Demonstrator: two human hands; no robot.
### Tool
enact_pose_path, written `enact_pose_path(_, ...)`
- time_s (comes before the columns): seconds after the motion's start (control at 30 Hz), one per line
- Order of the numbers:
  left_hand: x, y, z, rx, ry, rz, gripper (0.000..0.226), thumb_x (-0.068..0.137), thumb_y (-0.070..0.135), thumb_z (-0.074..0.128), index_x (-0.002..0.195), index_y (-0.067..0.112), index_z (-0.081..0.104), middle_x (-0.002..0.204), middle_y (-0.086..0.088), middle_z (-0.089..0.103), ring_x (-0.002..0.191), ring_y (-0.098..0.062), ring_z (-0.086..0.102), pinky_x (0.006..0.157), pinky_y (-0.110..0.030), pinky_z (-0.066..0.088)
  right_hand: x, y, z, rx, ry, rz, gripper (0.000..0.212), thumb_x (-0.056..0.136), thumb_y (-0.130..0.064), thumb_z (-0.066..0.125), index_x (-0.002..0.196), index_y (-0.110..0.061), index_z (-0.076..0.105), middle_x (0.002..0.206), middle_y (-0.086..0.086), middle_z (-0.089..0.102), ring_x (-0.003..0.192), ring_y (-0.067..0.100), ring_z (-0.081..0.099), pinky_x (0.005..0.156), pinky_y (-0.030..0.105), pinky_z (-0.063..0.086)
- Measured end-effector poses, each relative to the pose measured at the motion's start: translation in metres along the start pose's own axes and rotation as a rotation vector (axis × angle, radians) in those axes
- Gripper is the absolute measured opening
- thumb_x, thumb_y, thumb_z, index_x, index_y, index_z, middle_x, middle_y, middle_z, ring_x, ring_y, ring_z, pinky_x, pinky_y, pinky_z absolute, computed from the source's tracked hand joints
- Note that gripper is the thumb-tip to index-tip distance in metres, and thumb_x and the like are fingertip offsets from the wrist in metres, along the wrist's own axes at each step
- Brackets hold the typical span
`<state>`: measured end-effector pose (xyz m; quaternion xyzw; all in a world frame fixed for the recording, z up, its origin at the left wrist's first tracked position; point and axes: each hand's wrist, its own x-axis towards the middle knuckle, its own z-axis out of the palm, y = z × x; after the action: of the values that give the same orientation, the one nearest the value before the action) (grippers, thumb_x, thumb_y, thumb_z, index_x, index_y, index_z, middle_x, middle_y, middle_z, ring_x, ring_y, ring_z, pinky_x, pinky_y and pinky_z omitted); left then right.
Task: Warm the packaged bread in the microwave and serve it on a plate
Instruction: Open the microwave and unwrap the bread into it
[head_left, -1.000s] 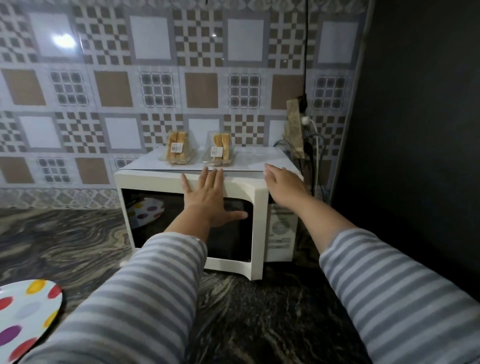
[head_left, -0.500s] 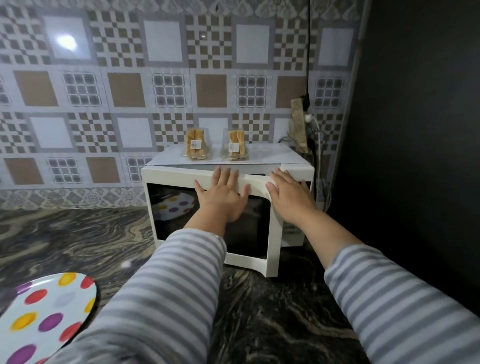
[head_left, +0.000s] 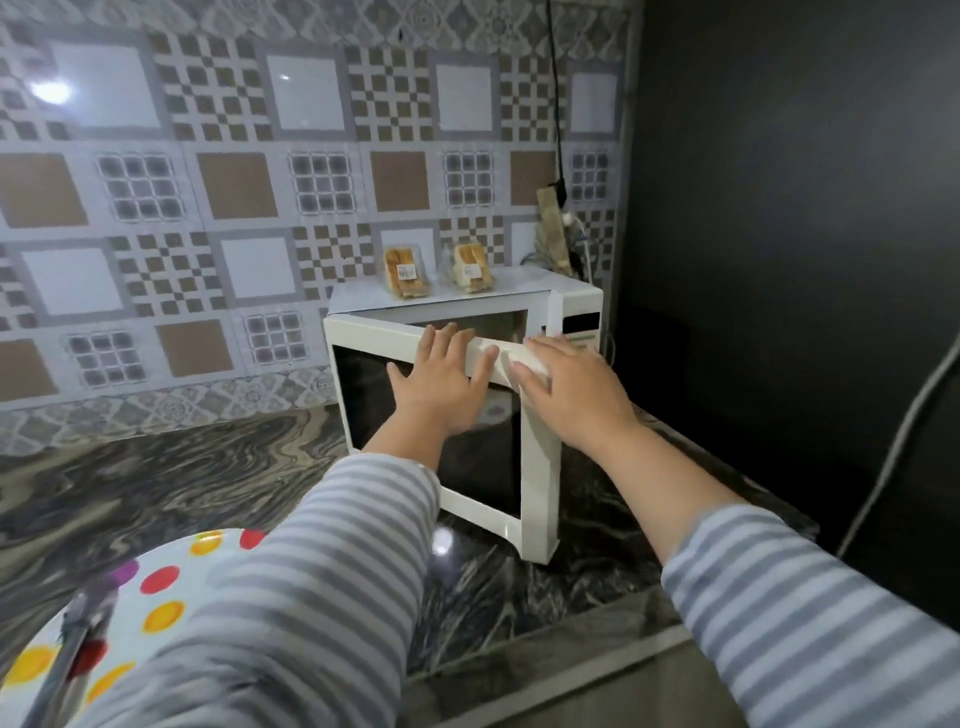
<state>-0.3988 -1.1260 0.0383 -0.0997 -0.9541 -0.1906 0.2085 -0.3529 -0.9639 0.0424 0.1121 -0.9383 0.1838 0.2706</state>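
Two clear packs of sliced bread (head_left: 405, 273) (head_left: 470, 270) stand side by side on top of the white microwave (head_left: 576, 306). Its door (head_left: 537, 467), hinged on the left, stands partly swung out toward me. My left hand (head_left: 441, 387) lies flat on the door's dark window with straight fingers reaching over the top edge. My right hand (head_left: 566, 395) rests over the door's upper right corner, fingers stretched across it. A white plate with coloured dots (head_left: 171, 587) sits on the counter at the lower left, partly behind my striped sleeve.
The dark marbled counter (head_left: 182, 467) runs left of the microwave, its front edge low in view. A black wall (head_left: 779, 208) stands close on the right. A power strip with cables (head_left: 553, 228) hangs behind the microwave. A blurred grey object (head_left: 72, 639) lies across the plate.
The microwave door has swung from nearly closed to partly open. Both hands moved with it, the right sliding onto the door's top right corner. The view shifted, so the microwave sits farther right.
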Motion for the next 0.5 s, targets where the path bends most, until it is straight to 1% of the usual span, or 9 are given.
enact_pose_path(0.13,-0.025,-0.017,-0.026,-0.126,0.005,-0.023,0.057,0.094,0.060,0.021,0.141,0.031,0.036,0.156,0.011,0.024,0.147,-0.010,0.005,0.112,-0.063,0.014,-0.025,-0.038,-0.007,-0.026,0.015,-0.089,0.057,0.096,-0.055,0.035,0.139,-0.020,0.047,0.147,-0.002,0.045,0.142,0.012,0.027,0.118,0.039,0.007)
enact_pose_path(0.2,-0.034,-0.029,-0.042,-0.177,-0.041,-0.010,0.054,0.095,0.057,0.025,0.141,0.031,0.038,0.157,0.008,0.025,0.147,-0.012,0.009,0.113,-0.058,0.018,-0.035,-0.056,-0.008,-0.016,0.036,-0.137,0.056,0.095,-0.054,0.037,0.137,-0.019,0.050,0.145,-0.001,0.047,0.142,0.013,0.028,0.118,0.039,0.006)
enact_pose_path(0.27,-0.044,-0.041,-0.058,-0.161,-0.090,-0.011,0.052,0.096,0.055,0.026,0.142,0.034,0.037,0.158,0.008,0.021,0.147,-0.015,0.013,0.115,-0.057,0.015,-0.044,-0.075,-0.007,-0.015,0.049,-0.189,0.055,0.095,-0.053,0.038,0.136,-0.018,0.052,0.143,0.000,0.049,0.142,0.014,0.029,0.118,0.040,0.006)
enact_pose_path(0.37,-0.059,-0.058,-0.079,-0.098,-0.140,-0.041,0.048,0.098,0.053,0.024,0.143,0.040,0.034,0.158,0.013,0.019,0.148,-0.013,0.007,0.117,-0.056,0.001,-0.054,-0.103,-0.003,0.006,0.048,-0.258,0.055,0.096,-0.052,0.036,0.133,-0.017,0.054,0.140,0.000,0.052,0.141,0.014,0.030,0.118,0.040,0.006)
enact_pose_path(0.43,-0.066,-0.071,-0.091,-0.144,-0.195,-0.074,0.044,0.098,0.051,0.027,0.141,0.045,0.035,0.158,0.011,0.021,0.148,-0.014,0.008,0.117,-0.055,0.002,-0.059,-0.119,-0.001,0.065,0.045,-0.285,0.052,0.097,-0.049,0.034,0.131,-0.017,0.056,0.139,-0.001,0.054,0.141,0.013,0.031,0.119,0.040,0.006)
enact_pose_path(0.5,-0.069,-0.085,-0.104,-0.238,-0.260,-0.125,0.040,0.098,0.048,0.033,0.138,0.048,0.038,0.157,0.008,0.024,0.147,-0.017,0.013,0.117,-0.053,0.009,-0.062,-0.132,0.001,0.124,0.039,-0.311,0.047,0.099,-0.042,0.033,0.130,-0.018,0.058,0.138,-0.003,0.055,0.139,0.012,0.034,0.120,0.040,0.008)
